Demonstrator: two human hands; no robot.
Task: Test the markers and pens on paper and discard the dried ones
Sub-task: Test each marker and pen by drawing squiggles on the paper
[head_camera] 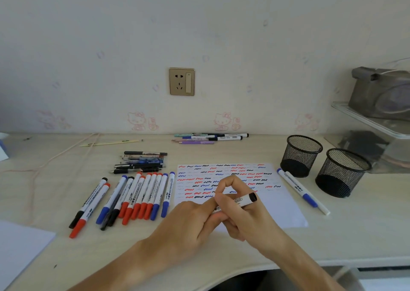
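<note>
Black-capped marker (240,202), over near edge of scribbled paper (279,206): right hand (241,210) grips barrel, left hand (195,217) pinches its hidden left end, likely the cap; pull straight, keep nib off fingers, test on blank strip near; row of markers (137,197) left on worktop (355,235)

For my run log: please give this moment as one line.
hands: both grip black-capped marker | over: test paper | side: blue markers beside mesh cups | sorted: marker row
</note>
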